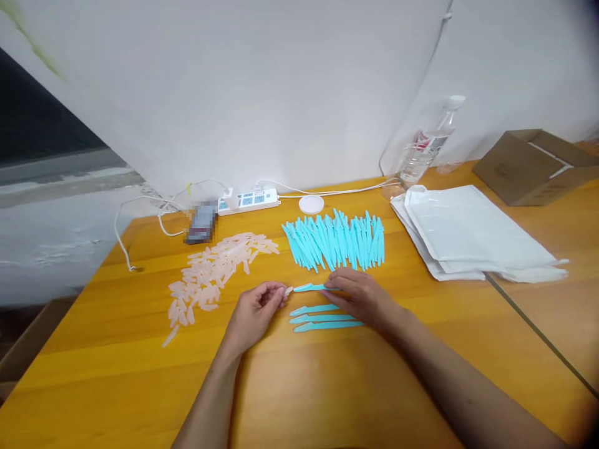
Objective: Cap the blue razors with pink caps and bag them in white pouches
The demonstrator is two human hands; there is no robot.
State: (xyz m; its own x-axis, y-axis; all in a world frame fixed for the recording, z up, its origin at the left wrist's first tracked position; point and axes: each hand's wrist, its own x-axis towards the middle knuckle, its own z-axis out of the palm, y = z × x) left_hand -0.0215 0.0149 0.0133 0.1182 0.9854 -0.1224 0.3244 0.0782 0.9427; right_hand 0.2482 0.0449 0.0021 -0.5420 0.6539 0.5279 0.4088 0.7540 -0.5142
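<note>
"What lies nearest on the desk (290, 399)?"

"Three turquoise sticks (321, 318), side by side, their right ends under or just beside the person's right hand."

"And the hands?"

"The left hand (259, 307) pinches a small pink cap (289, 290) between thumb and fingers. The right hand (359, 297) pinches another stick (309, 287) by its right part, its narrow tip toward the cap. Whether the two touch, one cannot tell."

"Further off?"

"A loose heap of pink caps (215, 265) to the left, and a spread of turquoise sticks (332, 240) beyond the right hand. White envelopes (468, 231) lie stacked to the right."

"Along the back?"

"A pixelated dark device (202, 222), a white disc (311, 204), a power strip (257, 200), then a clear bottle (428, 146) and a cardboard box (519, 168) near the wall (304, 93)."
</note>
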